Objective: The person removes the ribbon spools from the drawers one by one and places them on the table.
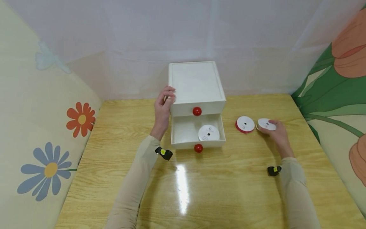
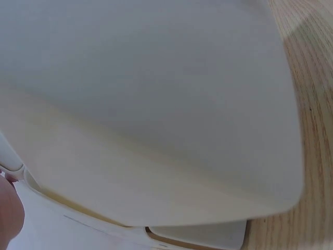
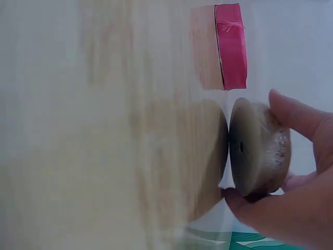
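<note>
Wood-grain table [image 1: 228, 190] | rightmost spool [image 1: 263, 123] between right fingers [image 3: 299, 115], clamped on its rim | left fingers [image 1: 168, 93] apart, touching drawer unit [image 1: 197, 82]

Bright, even light fills the head view, leaving a white glare streak on the counter [image 1: 228, 187] and soft shadow beside the right sleeve [image 1: 297, 194]; both wrist views look dimmer, hazier.
</note>
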### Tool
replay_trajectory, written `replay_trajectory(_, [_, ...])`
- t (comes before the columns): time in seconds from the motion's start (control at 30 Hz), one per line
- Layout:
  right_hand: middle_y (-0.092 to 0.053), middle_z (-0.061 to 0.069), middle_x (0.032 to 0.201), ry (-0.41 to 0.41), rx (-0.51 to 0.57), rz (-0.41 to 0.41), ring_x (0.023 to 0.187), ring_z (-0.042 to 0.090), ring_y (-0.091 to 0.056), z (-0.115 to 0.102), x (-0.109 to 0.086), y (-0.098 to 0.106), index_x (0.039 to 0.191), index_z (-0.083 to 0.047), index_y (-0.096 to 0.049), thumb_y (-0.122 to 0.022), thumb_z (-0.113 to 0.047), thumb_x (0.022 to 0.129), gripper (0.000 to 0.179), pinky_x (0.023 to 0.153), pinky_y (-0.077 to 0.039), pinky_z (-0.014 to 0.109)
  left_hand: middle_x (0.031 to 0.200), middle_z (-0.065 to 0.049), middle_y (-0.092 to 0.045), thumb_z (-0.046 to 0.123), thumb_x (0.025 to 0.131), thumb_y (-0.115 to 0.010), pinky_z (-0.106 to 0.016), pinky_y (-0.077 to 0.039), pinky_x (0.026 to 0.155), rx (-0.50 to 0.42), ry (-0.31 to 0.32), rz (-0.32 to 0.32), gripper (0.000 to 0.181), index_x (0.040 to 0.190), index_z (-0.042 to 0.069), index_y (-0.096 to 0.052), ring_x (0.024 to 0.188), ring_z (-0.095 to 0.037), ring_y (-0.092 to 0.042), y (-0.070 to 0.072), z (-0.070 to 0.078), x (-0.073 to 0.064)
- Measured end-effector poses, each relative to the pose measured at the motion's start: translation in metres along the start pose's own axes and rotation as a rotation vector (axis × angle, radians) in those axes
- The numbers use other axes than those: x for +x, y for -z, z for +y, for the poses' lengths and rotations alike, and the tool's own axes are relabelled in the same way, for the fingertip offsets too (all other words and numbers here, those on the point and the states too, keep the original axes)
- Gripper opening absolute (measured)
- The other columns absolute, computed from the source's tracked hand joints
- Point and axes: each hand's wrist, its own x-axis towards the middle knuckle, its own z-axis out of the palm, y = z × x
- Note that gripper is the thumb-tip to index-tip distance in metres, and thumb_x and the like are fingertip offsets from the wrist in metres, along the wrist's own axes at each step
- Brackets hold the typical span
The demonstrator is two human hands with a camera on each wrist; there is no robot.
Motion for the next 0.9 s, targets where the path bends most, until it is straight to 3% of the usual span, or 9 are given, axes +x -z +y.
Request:
replay_trajectory(0.2, [-0.037, 0.038, 0.151, 0.047, -0.12, -0.015, 0.141, 0.052, -0.034, 0.0, 0.004, 0.001, 0.143, 0.013, -0.04, -0.08, -0.01, 0.085, 0.074, 0.119, -0.025, 0.061, 0.119, 0.003, -0.064, 0.004, 0.09, -0.056, -0.035, -0.03, 0.121, -0.009, 0.025, 0.003, 0.022, 0.088, 0.023, -0.067, 0.139, -0.021, -0.046, 0.001, 0.0, -0.001])
replay_trajectory(0.47, [-0.043, 0.041, 0.143, 0.097, -0.234, 0.009, 0.134, 0.054, -0.039, 0.004, 0.011, -0.001, 0.139, 0.015, -0.044, -0.083, -0.009, 0.08, 0.074, 0.116, -0.029, 0.061, 0.118, 0.002, -0.065, 0.005, 0.088, -0.056, -0.034, -0.029, 0.122, -0.018, 0.005, 0.002, 0.021, 0.088, 0.023, -0.067, 0.139, -0.023, -0.047, -0.001, 0.0, 0.0])
replay_trajectory(0.7, [-0.043, 0.044, 0.139, 0.177, -0.278, -0.023, 0.131, 0.057, -0.04, 0.004, 0.011, -0.001, 0.135, 0.019, -0.042, -0.081, -0.011, 0.081, 0.073, 0.113, -0.031, 0.063, 0.119, 0.003, -0.064, 0.006, 0.088, -0.056, -0.037, -0.034, 0.118, -0.023, 0.017, 0.004, 0.02, 0.088, 0.023, -0.067, 0.136, -0.022, -0.048, -0.001, 0.0, -0.001])
replay_trajectory(0.9, [-0.039, 0.048, 0.137, 0.204, -0.283, -0.082, 0.128, 0.059, -0.04, 0.003, 0.012, -0.002, 0.136, 0.024, -0.036, -0.075, -0.022, 0.091, 0.075, 0.11, -0.032, 0.066, 0.12, 0.003, -0.063, 0.006, 0.089, -0.056, -0.036, -0.035, 0.118, -0.029, 0.023, -0.001, 0.02, 0.088, 0.023, -0.067, 0.138, -0.022, -0.046, -0.001, 0.0, -0.001])
